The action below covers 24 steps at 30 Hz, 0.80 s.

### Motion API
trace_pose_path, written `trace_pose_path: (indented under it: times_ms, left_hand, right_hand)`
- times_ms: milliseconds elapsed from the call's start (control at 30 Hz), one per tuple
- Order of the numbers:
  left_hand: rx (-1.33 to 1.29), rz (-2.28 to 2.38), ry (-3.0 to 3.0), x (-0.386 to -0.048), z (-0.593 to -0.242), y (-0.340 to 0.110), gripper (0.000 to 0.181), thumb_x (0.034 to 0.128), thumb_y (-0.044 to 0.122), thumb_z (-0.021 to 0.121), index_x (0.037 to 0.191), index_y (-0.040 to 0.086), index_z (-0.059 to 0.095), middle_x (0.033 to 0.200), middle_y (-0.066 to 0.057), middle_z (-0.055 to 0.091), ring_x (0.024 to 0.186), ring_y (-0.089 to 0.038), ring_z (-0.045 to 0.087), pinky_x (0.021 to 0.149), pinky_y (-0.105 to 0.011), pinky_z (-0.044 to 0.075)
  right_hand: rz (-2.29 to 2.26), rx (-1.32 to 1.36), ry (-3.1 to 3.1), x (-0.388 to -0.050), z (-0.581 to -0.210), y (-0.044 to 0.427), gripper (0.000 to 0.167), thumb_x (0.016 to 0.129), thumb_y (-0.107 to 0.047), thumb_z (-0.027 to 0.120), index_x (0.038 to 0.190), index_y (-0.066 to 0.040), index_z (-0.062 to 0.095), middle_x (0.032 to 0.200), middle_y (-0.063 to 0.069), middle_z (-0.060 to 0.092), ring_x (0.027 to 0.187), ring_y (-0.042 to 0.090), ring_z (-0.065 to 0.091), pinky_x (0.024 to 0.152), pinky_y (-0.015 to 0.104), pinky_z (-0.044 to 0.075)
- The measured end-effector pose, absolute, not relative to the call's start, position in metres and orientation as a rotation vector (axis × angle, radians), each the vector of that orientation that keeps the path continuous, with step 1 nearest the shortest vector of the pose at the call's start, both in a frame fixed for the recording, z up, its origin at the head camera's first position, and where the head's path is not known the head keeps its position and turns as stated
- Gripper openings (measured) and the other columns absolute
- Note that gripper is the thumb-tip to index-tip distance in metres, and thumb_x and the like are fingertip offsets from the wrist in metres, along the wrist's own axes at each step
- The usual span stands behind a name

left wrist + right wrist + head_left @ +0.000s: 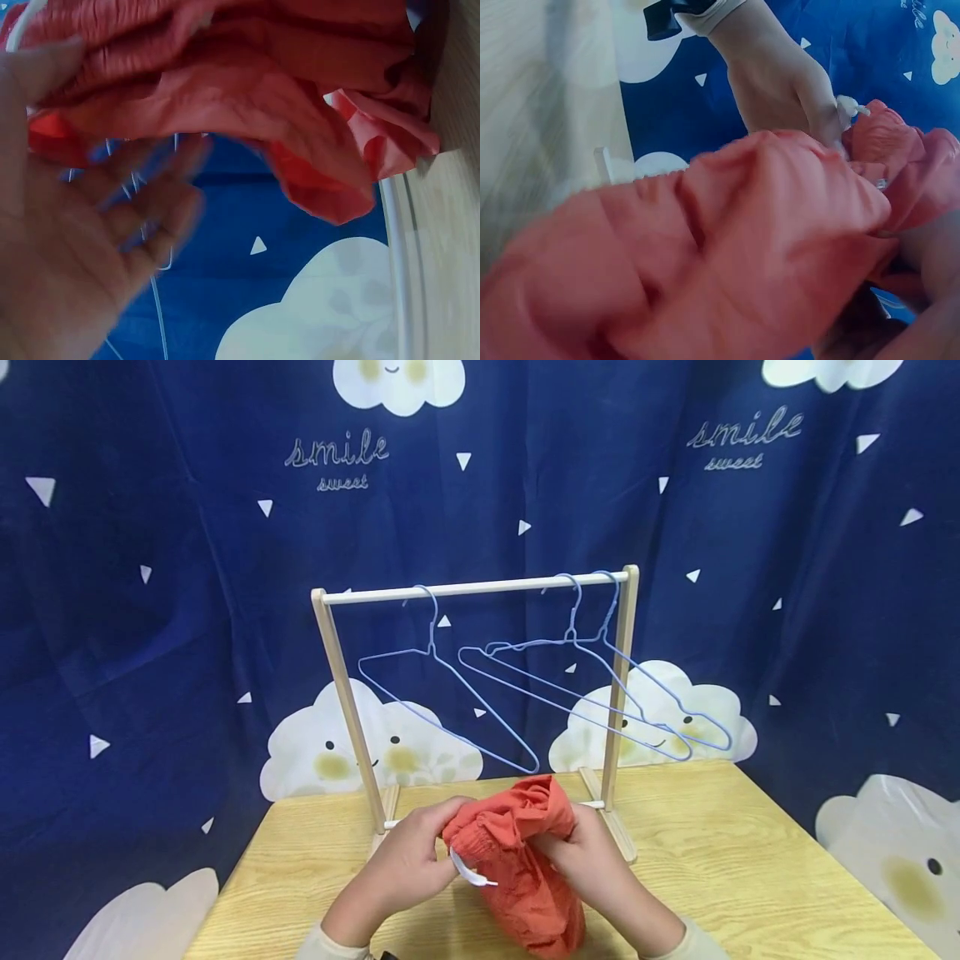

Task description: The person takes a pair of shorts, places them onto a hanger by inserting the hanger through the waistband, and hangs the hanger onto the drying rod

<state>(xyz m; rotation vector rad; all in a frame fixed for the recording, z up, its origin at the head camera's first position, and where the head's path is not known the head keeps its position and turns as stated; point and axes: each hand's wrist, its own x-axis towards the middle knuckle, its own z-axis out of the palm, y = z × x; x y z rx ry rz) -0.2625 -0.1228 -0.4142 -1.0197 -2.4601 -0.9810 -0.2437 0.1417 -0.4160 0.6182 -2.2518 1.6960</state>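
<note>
A red-orange garment (525, 868) with a gathered elastic waistband and a white drawstring (471, 870) is bunched between both hands above the table. My left hand (416, 860) holds its waistband edge; in the left wrist view the thumb of that left hand (67, 247) lies on the gathered band, the other fingers behind and below the cloth. My right hand (588, 860) grips the garment's other side, its fingers hidden in the folds. The right wrist view shows the cloth (765, 240) hanging large and close, with part of the right hand (930, 300) at the edge.
Behind the hands stands a wooden rack (487, 587) on the table (705, 843). One blue hanger (450, 733) hangs left of centre, and two overlapping hangers (660, 727) hang at the right. A dark blue curtain (225, 610) with white clouds is behind.
</note>
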Motion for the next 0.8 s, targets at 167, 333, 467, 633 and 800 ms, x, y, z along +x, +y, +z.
trace_pose_path:
  times_ms: [167, 333, 467, 633, 800]
  left_hand:
    - [-1.067, -0.914, -2.282, -0.260, -0.412, -0.119, 0.030, 0.0871, 0.013, 0.079, 0.108, 0.033, 0.072, 0.084, 0.020, 0.065, 0.074, 0.000, 0.057, 0.066, -0.017, 0.048]
    - [-1.019, -0.917, -2.230, -0.256, -0.409, -0.116, 0.022, 0.0854, 0.013, 0.078, 0.098, 0.030, 0.072, 0.071, 0.022, 0.053, 0.063, 0.004, 0.045, 0.054, -0.011, 0.036]
    - [-0.941, -0.910, -2.230, -0.255, -0.408, -0.114, 0.022, 0.0821, 0.012, 0.078, 0.087, 0.030, 0.066, 0.066, 0.022, 0.042, 0.060, 0.005, 0.037, 0.053, -0.011, 0.027]
    - [-0.932, -0.879, -2.259, -0.254, -0.408, -0.113, 0.027, 0.0787, 0.011, 0.077, 0.080, 0.029, 0.057, 0.065, 0.023, 0.034, 0.059, 0.006, 0.034, 0.053, -0.011, 0.022]
    - [-0.989, -0.874, -2.296, -0.253, -0.410, -0.111, 0.024, 0.0815, 0.013, 0.079, 0.083, 0.029, 0.061, 0.065, 0.022, 0.039, 0.059, 0.006, 0.037, 0.052, -0.011, 0.026]
  right_hand:
    - [1.652, 0.600, -2.313, -0.246, -0.418, 0.141, 0.017, 0.094, -0.003, 0.078, 0.109, -0.011, 0.078, 0.098, 0.002, 0.078, 0.089, 0.009, 0.068, 0.086, 0.028, 0.059]
    - [1.727, 0.569, -2.306, -0.245, -0.417, 0.140, 0.051, 0.090, -0.002, 0.077, 0.138, -0.011, 0.063, 0.128, 0.007, 0.071, 0.111, 0.016, 0.066, 0.095, 0.027, 0.056]
    - [1.668, 0.651, -2.116, -0.241, -0.414, 0.140, 0.084, 0.078, 0.011, 0.066, 0.156, -0.010, 0.044, 0.151, 0.011, 0.053, 0.132, 0.020, 0.054, 0.103, 0.028, 0.051]
    - [1.195, 0.862, -2.001, -0.230, -0.410, 0.139, 0.078, 0.078, 0.008, 0.074, 0.151, -0.017, 0.059, 0.147, 0.004, 0.055, 0.135, 0.019, 0.051, 0.106, 0.030, 0.048]
    - [0.792, 0.992, -2.018, -0.223, -0.412, 0.131, 0.053, 0.084, -0.008, 0.083, 0.133, -0.027, 0.075, 0.131, -0.004, 0.065, 0.124, 0.016, 0.055, 0.098, 0.040, 0.054]
